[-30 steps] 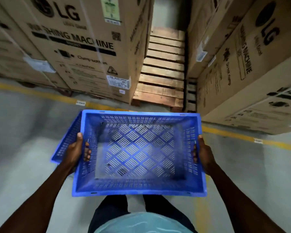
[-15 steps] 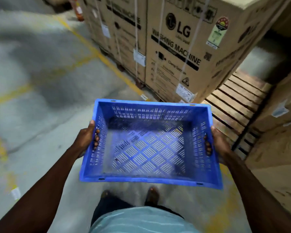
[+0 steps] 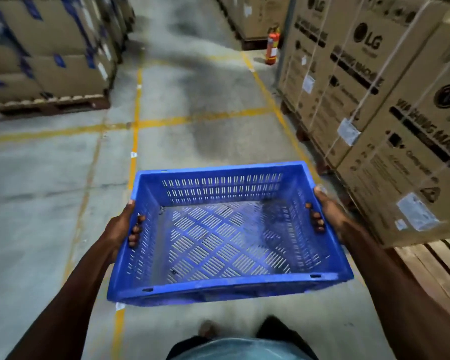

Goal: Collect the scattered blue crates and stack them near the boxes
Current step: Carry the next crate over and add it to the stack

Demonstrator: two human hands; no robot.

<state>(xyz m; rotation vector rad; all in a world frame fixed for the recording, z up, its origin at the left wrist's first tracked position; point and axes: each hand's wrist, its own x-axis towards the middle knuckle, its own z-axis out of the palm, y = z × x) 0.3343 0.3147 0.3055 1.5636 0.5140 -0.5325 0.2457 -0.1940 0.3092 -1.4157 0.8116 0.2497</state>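
Note:
I carry an empty blue perforated crate (image 3: 226, 237) level in front of my waist, above the floor. My left hand (image 3: 124, 227) grips its left wall, fingers hooked through the handle slot. My right hand (image 3: 327, 214) grips the right wall the same way. Tall brown washing-machine boxes (image 3: 390, 120) stand in a row close on my right. No other blue crate shows in the head view.
A grey concrete aisle with yellow floor lines (image 3: 137, 120) runs ahead. More cardboard boxes on a pallet (image 3: 47, 58) stand at the left. A red fire extinguisher (image 3: 272, 46) stands by the far boxes. A bare wooden pallet (image 3: 437, 266) lies at my lower right.
The view has swung left, from facing the boxes and wooden pallet to looking down the aisle. The crate stays held in both hands; the second crate seen beneath it earlier is out of view.

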